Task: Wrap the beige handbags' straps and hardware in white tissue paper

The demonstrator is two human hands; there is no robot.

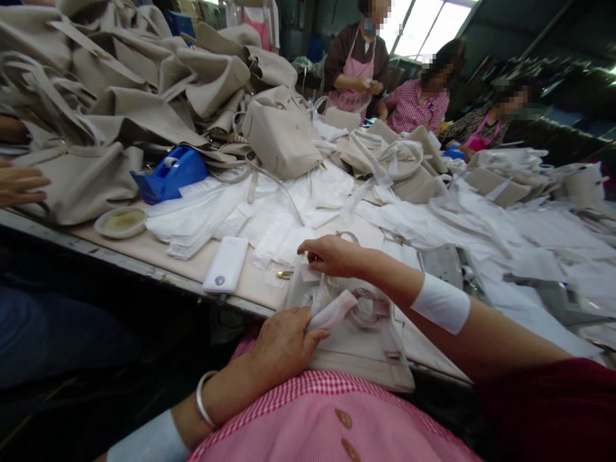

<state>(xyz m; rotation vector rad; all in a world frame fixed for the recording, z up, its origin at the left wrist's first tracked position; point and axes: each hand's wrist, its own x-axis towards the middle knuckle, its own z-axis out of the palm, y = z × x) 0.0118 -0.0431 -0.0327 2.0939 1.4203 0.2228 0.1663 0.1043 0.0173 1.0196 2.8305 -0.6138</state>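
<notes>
A pale beige bag (356,350) lies at the table's front edge, against the checked apron. My left hand (286,340) is closed on a strip wrapped in thin white material (334,310) over the bag's left part. Farther up, my right hand (332,255) has bent fingers at the bag's upper left edge; anything between its fingertips is too small to name. A coiled strap (369,308) in clear wrap rests on the bag. Just left of the bag is a small gold clip (284,274).
A white power bank (226,264), a shallow dish (120,222) and a blue tape dispenser (171,173) are on the left. Beige bags (283,131) pile up behind white sheets (206,212). Another person's hand (19,185) is at far left; three people stand or sit across the table.
</notes>
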